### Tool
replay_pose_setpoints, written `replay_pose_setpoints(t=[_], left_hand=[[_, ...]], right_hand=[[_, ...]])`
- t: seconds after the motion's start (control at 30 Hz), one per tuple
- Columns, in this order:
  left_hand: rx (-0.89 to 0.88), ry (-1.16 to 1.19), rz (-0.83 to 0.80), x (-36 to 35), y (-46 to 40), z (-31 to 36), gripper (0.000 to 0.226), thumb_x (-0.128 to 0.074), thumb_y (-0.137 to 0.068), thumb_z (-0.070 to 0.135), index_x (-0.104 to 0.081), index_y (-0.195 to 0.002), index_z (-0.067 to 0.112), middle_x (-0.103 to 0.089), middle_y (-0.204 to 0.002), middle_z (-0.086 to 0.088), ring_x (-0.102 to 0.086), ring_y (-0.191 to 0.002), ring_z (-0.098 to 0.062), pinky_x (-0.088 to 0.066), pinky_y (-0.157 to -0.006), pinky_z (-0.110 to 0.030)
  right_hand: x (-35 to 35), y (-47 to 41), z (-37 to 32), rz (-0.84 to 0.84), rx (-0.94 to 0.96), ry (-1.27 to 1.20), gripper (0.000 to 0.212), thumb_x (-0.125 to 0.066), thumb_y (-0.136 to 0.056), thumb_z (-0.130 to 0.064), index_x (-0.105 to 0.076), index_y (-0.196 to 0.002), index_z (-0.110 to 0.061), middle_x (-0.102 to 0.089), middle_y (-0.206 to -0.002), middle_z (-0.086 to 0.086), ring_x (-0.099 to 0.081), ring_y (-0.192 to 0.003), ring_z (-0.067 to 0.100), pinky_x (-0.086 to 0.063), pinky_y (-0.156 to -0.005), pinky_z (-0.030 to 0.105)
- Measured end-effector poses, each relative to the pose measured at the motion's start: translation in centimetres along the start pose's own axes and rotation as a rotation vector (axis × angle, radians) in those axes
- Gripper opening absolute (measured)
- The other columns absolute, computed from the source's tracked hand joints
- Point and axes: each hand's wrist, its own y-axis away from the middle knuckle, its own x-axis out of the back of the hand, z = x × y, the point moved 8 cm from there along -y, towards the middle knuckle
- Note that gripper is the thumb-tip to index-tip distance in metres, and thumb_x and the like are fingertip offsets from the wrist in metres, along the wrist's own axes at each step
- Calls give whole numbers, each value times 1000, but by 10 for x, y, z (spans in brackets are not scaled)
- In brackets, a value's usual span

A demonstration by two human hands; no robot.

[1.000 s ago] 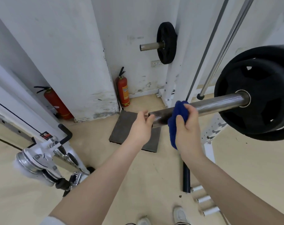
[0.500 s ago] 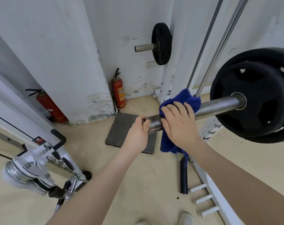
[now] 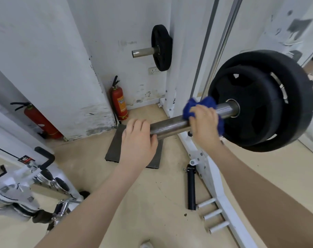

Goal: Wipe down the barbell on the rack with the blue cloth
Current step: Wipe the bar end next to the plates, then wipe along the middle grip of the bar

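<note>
My left hand (image 3: 138,140) reaches forward with the forearm bare, and its fingers curl over the free end of the barbell sleeve (image 3: 170,127), covering the tip; the grip looks loose, the knuckles towards me. My right hand (image 3: 204,125) is further along the same sleeve, wrist bent down, fingers closed around the blue cloth (image 3: 196,106) and pressing it against the metal. The cloth is bunched, with two tufts standing up above my fingers and a fold hanging below the bar behind my wrist.

The barbell runs from lower left to upper right across the middle of the view, above the floor. Its sleeve is bare grey steel, dull near my left hand and brighter beyond the cloth, where it enters the hub of the black weight plates (image 3: 259,101). The cloth sits just beside that hub, close to touching the plates. The white rack (image 3: 221,192) frame stands under and behind the bar. On the floor below lie a dark rubber mat (image 3: 114,149) and, by the wall, a red fire extinguisher (image 3: 119,102).
</note>
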Motion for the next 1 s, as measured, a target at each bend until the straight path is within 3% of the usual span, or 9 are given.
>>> replay_pose_setpoints(t=[0.1,0.2,0.3,0.37,0.43,0.53,0.73,0.93,1.0], left_hand=[[-27,59,-10,-13,2,36,41,-51,-88,19,-47,-128,9,-51,-131,-8,-34,-131,-25,-33,-105,-42],[-77,86,-21,-24,6,77,44,-51,-87,16,-46,-130,8,-52,-131,-9,-37,-129,-26,-35,-107,-42],[-92,103,-23,-31,9,119,48,-54,-86,15,-43,-132,9,-51,-132,-9,-35,-130,-25,-31,-108,-39],[-101,110,-16,-36,10,146,49,-54,-86,14,-42,-132,8,-50,-132,-9,-35,-130,-25,-30,-108,-37],[-108,124,-26,-44,11,170,50,-54,-86,14,-40,-134,7,-49,-135,-9,-34,-130,-26,-28,-109,-35],[-99,190,-42,-56,14,200,51,-53,-88,15,-38,-136,9,-46,-138,-7,-33,-131,-25,-24,-109,-31],[-90,297,-50,-68,13,243,50,-52,-90,16,-36,-137,14,-43,-139,-3,-30,-131,-19,-22,-106,-24],[-273,308,19,-47,-13,281,46,-53,-88,14,-42,-133,14,-44,-137,-3,-36,-128,-17,-31,-107,-28],[-363,283,57,-37,-29,297,43,-52,-88,17,-46,-130,12,-47,-136,-5,-39,-127,-21,-26,-107,-26]], right_hand=[[-5,17,-7,-184,188,-162,27,-40,-92,-17,-60,-108,-10,-60,-123,7,-47,-124,23,-29,-107,41],[14,27,17,-307,205,-345,29,-37,-98,-10,-55,-119,-4,-52,-136,7,-35,-135,17,-23,-109,26],[30,41,65,-337,15,-375,31,-35,-100,-9,-49,-127,-6,-52,-135,10,-44,-127,20,-31,-99,19],[37,53,103,-363,-173,-385,26,-32,-101,-15,-48,-120,-7,-61,-112,14,-56,-95,25,-40,-77,28],[38,69,129,-472,-224,-433,22,-33,-101,-18,-48,-113,-6,-59,-97,11,-52,-83,22,-34,-68,26],[40,98,153,-706,-155,-430,21,-34,-101,-20,-50,-102,-7,-56,-90,4,-50,-83,19,-35,-72,27],[63,118,222,-867,-465,-648,25,-41,-99,-23,-59,-111,-11,-62,-106,6,-57,-98,22,-43,-94,35],[86,102,272,-826,-774,-902,16,-46,-94,-14,-59,-88,-6,-64,-90,9,-59,-80,22,-47,-76,32],[102,94,296,-681,-893,-885,16,-48,-93,-17,-59,-90,-6,-64,-93,11,-59,-84,25,-47,-77,34]])
